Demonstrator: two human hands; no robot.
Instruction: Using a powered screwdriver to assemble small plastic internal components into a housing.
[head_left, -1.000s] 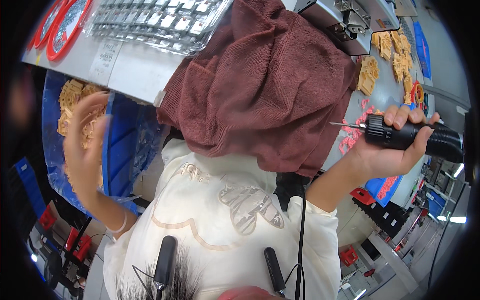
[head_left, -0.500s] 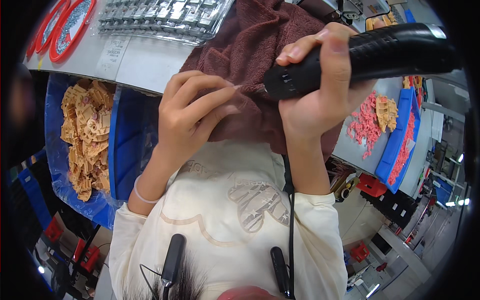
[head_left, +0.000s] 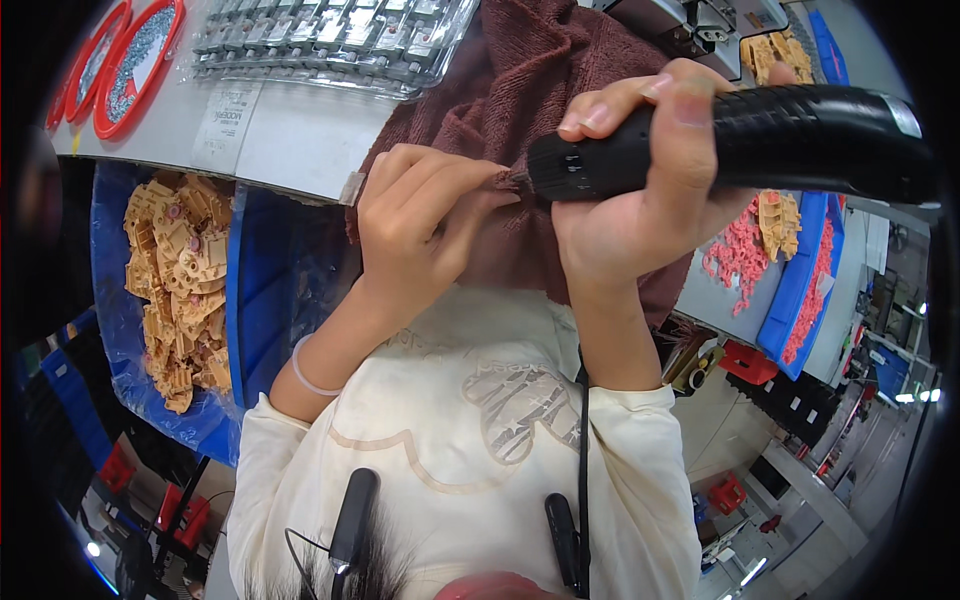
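Note:
My right hand (head_left: 640,190) is wrapped round a black electric screwdriver (head_left: 810,135), held nearly level with its nose pointing left. From that nose a short thin tip reaches the fingertips of my left hand (head_left: 415,215). Thumb and fingers of the left hand are pinched together there; whatever lies between them is too small to make out. Beneath both hands a brown towel (head_left: 480,125) lies rumpled on the bench and hangs over its front edge.
A clear tray of grey metal parts (head_left: 330,45) lies at the far left, beside red-rimmed containers (head_left: 140,70) of small metal pieces. Tan plastic parts (head_left: 185,290) fill a blue bin (head_left: 237,300) below. On the right are pink pieces (head_left: 735,250) and a blue tray (head_left: 790,270).
My left hand has moved right and its fingers have closed together at the screwdriver's tip. The screwdriver has shifted slightly lower in the picture.

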